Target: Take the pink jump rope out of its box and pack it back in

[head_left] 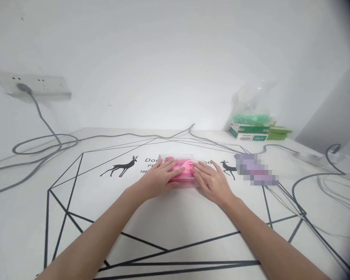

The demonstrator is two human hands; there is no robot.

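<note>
A small clear plastic box with pink contents lies on the table in front of me. Inside, or at its top, shows a pink item with a pale pink loop; its kind is hard to make out. My left hand grips the left end, its fingers reaching over the pink part and its thumb along the near side. At the opposite end, my right hand holds the box with fingertips on its edge. The fingers cover parts of both ends.
The white table mat has black lines and deer prints. A blurred purple object lies to the right. Green-and-white boxes carry a plastic bag at the back right. Grey cables run along the back from a wall socket.
</note>
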